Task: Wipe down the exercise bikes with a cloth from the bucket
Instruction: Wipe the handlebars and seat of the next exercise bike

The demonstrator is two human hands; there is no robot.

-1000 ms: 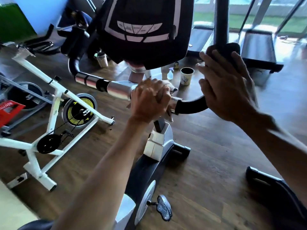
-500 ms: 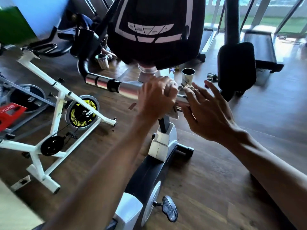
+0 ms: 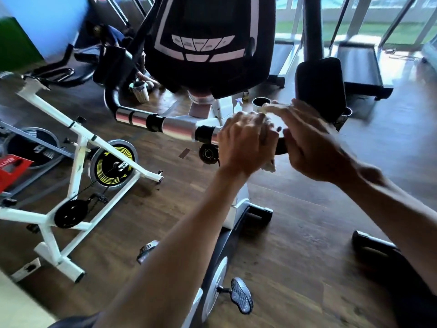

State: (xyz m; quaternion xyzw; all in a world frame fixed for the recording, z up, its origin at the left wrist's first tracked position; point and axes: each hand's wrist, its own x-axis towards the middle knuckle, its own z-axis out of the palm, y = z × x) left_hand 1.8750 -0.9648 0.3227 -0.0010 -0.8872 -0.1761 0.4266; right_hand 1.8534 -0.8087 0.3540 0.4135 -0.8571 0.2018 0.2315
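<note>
Cloth (image 3: pixel 269 165) is gripped around the handlebar (image 3: pixel 179 126) by the left hand (image 3: pixel 246 143); the right hand (image 3: pixel 309 143) is held open beside it.

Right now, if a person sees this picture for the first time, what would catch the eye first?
First, the two hands at the centre: the left hand grips a pale cloth around the bike's handlebar, and the right hand is blurred beside it. Above them looms the black console. On the left, a white spin bike with a yellow-ringed flywheel stands on the wooden floor.
</note>
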